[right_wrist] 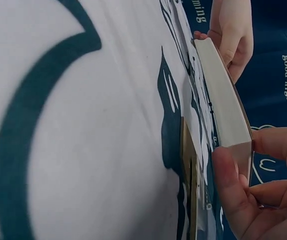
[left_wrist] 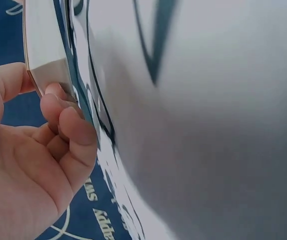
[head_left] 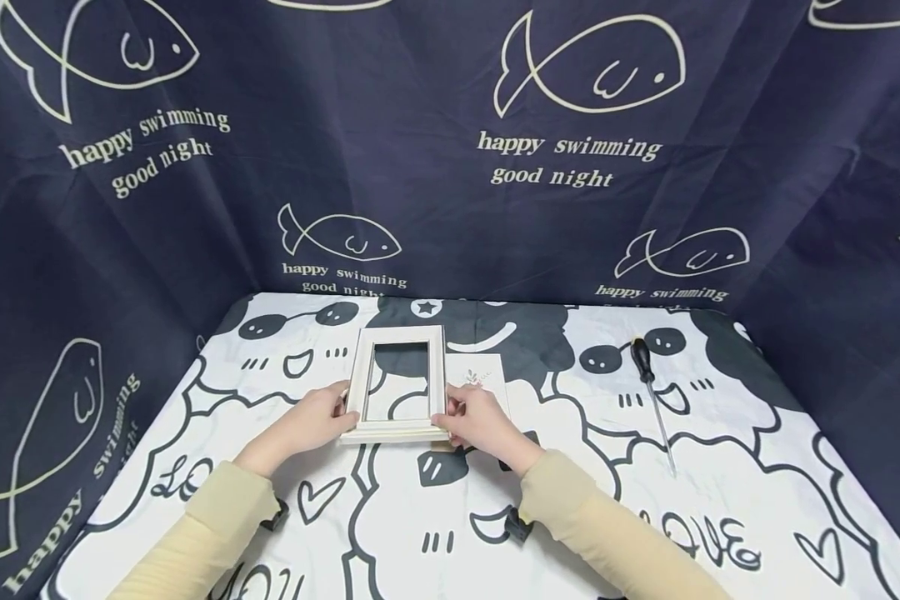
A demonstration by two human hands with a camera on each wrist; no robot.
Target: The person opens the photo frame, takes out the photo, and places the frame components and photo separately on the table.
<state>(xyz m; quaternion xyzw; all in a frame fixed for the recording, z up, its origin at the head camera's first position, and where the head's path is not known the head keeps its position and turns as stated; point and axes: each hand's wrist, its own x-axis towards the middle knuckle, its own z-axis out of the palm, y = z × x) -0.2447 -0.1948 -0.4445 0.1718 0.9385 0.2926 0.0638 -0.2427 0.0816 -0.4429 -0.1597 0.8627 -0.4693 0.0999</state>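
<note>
A white picture frame (head_left: 393,432) with an open middle is tilted above the cloth; the printed cloth shows through its opening. My left hand (head_left: 317,414) pinches its lower left corner, thumb on the front. At the lower right corner, my right hand (head_left: 483,415) pinches it the same way. The right wrist view shows the frame's pale side edge (right_wrist: 224,92) between both hands. Partly behind the frame and right hand lies a white card (head_left: 487,367) with a small floral print. A thin brown board (right_wrist: 187,150) rests on the cloth below the frame, mostly hidden in the head view.
A screwdriver (head_left: 642,360) with a black handle lies on the right of the table, its shaft pointing toward the front. A white cloth (head_left: 562,517) with black cartoon sheep covers the table. Dark blue fish-print curtains (head_left: 435,167) enclose the back and sides.
</note>
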